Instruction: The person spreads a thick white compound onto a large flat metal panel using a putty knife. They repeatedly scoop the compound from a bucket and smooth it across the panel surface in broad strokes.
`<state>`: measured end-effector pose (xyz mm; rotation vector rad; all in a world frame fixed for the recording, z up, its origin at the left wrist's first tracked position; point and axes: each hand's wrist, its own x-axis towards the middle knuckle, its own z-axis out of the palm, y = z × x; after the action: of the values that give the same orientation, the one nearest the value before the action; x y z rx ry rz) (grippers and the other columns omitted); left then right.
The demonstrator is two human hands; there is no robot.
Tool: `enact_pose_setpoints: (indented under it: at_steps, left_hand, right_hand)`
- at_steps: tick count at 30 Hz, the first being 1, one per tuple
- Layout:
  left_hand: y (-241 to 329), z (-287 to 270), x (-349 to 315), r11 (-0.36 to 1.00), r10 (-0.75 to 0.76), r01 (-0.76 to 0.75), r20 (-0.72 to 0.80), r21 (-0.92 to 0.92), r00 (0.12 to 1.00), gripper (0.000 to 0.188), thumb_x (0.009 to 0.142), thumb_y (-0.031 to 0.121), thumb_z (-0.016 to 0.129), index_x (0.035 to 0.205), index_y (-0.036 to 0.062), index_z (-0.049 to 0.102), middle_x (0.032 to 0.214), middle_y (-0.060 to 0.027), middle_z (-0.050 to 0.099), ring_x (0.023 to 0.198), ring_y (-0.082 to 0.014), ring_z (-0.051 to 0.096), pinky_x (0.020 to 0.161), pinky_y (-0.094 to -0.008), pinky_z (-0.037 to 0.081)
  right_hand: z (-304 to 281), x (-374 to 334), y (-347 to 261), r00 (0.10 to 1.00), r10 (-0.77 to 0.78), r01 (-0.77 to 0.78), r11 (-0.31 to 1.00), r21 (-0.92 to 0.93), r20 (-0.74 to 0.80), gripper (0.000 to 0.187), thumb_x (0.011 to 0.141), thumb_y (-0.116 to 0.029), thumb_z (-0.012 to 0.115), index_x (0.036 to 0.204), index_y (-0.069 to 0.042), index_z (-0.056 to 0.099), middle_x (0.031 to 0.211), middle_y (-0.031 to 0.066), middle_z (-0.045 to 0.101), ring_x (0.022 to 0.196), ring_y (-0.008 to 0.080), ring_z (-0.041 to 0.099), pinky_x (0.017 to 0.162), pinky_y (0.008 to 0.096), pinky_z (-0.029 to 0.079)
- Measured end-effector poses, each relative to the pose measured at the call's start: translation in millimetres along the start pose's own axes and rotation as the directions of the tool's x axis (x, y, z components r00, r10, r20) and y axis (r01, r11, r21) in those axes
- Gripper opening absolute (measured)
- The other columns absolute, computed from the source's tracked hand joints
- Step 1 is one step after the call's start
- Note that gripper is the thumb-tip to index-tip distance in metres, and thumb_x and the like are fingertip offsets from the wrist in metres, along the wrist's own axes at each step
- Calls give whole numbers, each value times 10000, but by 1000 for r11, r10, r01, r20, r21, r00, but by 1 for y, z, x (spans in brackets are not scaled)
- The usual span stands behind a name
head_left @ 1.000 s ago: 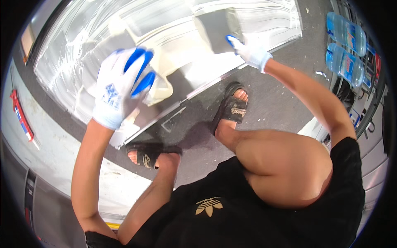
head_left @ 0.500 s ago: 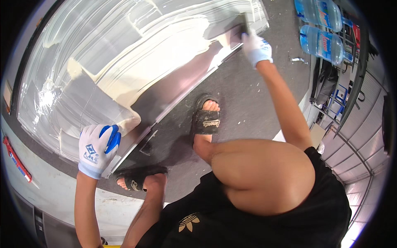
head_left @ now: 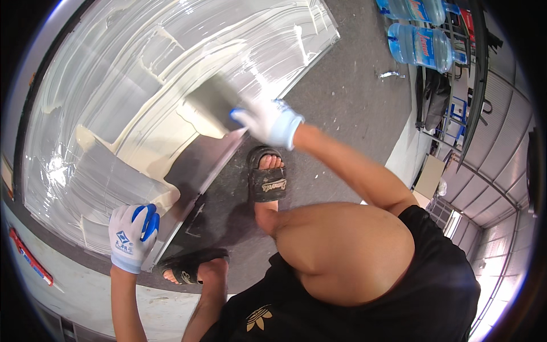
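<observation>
I read this as mid-spread: right hand (head_left: 266, 121) is clamped on a flat trowel (head_left: 212, 102), blade pressed onto the big panel (head_left: 114, 85) lying on the floor, pale adhesive (head_left: 154, 134) smeared over most of it. Left hand (head_left: 132, 236) is closed over the panel's near edge, steadying it, well apart from the right.

Coverage looks patchy to me: streaked white over the far part, a bare grey patch (head_left: 105, 179) near the left hand and a dark uncoated strip along the near edge by the feet. My guess is the next stroke needs the blade kept flat and dragged toward that bare zone (thick cream ridge beside the trowel is the material to pull from).

Count:
- gloved hands: two, white gloves with blue on them
- trowel: one
- panel: one
- sandals (head_left: 268, 182): two, black, one per foot, just off the panel edge
- water jugs (head_left: 424, 45): two, blue, far right by a rack
</observation>
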<state>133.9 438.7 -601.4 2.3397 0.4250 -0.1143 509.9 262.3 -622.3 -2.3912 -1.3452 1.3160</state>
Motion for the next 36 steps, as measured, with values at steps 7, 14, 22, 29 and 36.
enact_pose_setpoints:
  at_steps: [7,14,22,29,36]
  left_hand:
    - [-6,0,-3,998,63,-64,12,22,998,242,916,145,730,1149,78,738,1030,-108,721,869,-294,663,794,-426,515]
    - [-10,5,0,999,44,-44,89,5,995,295,876,169,776,1165,122,742,1053,-105,721,898,-335,665,793,-463,506]
    - [5,-5,8,999,-34,36,49,-24,998,302,830,107,761,1128,84,719,1041,-126,706,919,-352,649,818,-468,501]
    - [-1,3,-1,993,-71,71,-3,-91,997,314,758,90,761,1067,78,709,986,-114,695,887,-349,636,823,-459,486]
    - [-11,9,-20,994,-38,47,87,-102,996,320,791,85,756,1108,79,714,1032,-135,702,934,-358,645,853,-458,504]
  right_hand:
    - [-122,19,157,846,361,-346,932,112,-391,496,1025,-429,657,1179,42,683,894,110,737,745,130,660,663,321,545]
    - [-195,14,233,763,386,-428,903,43,-518,480,1021,-454,638,1253,-36,677,905,101,755,777,177,694,731,357,547]
    - [-208,46,237,739,163,-542,719,-434,-653,549,1032,-511,544,1337,-62,620,1006,211,761,931,406,730,841,480,566]
    - [-101,30,154,905,147,-354,783,-511,-400,267,1054,-327,511,1199,-112,573,938,257,724,828,463,699,718,553,545]
    - [10,-17,44,968,6,-109,911,-398,-251,184,1035,-237,570,1039,-55,548,908,232,713,816,445,697,684,531,543]
